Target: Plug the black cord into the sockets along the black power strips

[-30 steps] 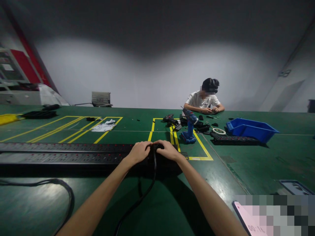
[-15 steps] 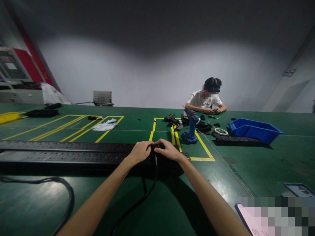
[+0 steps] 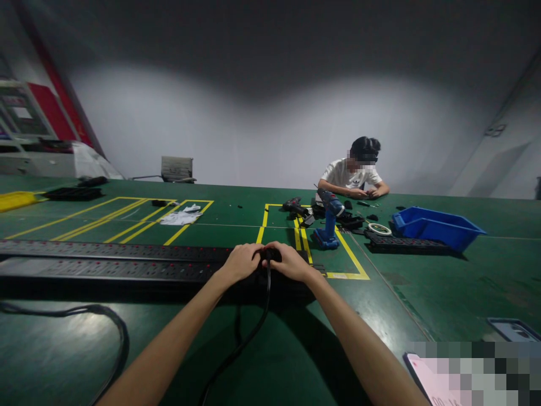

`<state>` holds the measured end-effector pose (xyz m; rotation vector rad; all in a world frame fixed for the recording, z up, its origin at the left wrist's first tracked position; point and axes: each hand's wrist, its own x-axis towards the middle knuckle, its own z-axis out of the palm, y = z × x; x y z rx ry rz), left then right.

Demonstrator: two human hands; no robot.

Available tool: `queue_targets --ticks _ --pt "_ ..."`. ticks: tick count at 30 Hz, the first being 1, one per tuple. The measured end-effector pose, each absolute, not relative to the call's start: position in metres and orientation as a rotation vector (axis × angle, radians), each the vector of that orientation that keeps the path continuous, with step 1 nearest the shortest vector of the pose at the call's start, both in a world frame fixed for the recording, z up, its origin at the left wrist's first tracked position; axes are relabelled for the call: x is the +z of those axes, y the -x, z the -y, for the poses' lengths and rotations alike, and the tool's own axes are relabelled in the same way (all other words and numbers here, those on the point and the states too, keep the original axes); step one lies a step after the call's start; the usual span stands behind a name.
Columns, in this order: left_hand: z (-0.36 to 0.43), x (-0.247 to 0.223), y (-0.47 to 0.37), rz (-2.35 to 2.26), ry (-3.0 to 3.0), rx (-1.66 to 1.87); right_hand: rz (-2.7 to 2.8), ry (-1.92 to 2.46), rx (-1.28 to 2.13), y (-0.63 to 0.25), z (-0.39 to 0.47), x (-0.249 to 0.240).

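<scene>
Two long black power strips (image 3: 169, 272) with rows of sockets and small red parts lie side by side across the green table. At their right end, my left hand (image 3: 242, 263) and my right hand (image 3: 287, 260) meet with curled fingers around a black cable end. The black cable (image 3: 267, 299) hangs from between the fingertips and curves down toward the near side. Both hands are closed on that cable end, its exact shape mostly hidden by the fingers.
Beyond my hands stands a blue cordless drill (image 3: 327, 223), with black parts around it. A blue bin (image 3: 439, 225) and another black strip (image 3: 408, 245) are at the right. Across the table sits a person (image 3: 353, 172). A phone (image 3: 426, 378) lies near right, another cable (image 3: 122, 338) near left.
My right hand's fingers have curled in more around the cable end. The hanging cable has shifted slightly to the right.
</scene>
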<state>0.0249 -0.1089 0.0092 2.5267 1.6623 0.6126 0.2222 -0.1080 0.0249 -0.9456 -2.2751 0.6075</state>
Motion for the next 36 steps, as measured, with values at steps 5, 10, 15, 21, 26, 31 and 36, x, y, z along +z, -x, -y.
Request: queue_targets --ticks 5,10,15,21,26,31,36 --pt "0.108 0.008 -0.024 -1.649 -2.540 0.641 2.208 0.884 0.829 -0.225 0.099 0.023" --pt "0.110 0.009 -0.025 -1.662 -2.520 0.624 2.134 0.899 0.848 -0.221 0.098 0.021" --pt "0.112 0.013 -0.026 -1.656 -2.514 0.625 2.174 0.822 0.818 -0.222 0.101 0.025" --pt "0.110 0.011 -0.026 -1.654 -2.528 0.632 2.209 0.854 0.826 -0.227 0.101 0.024" --pt "0.111 0.010 -0.026 -1.674 -2.545 0.616 2.242 0.807 0.781 -0.227 0.102 0.018" --pt "0.109 0.008 -0.025 -1.706 -2.522 0.604 2.251 0.863 0.716 -0.224 0.102 0.014" --pt "0.109 0.009 -0.026 -1.674 -2.529 0.618 2.224 0.935 0.700 -0.224 0.098 0.014"
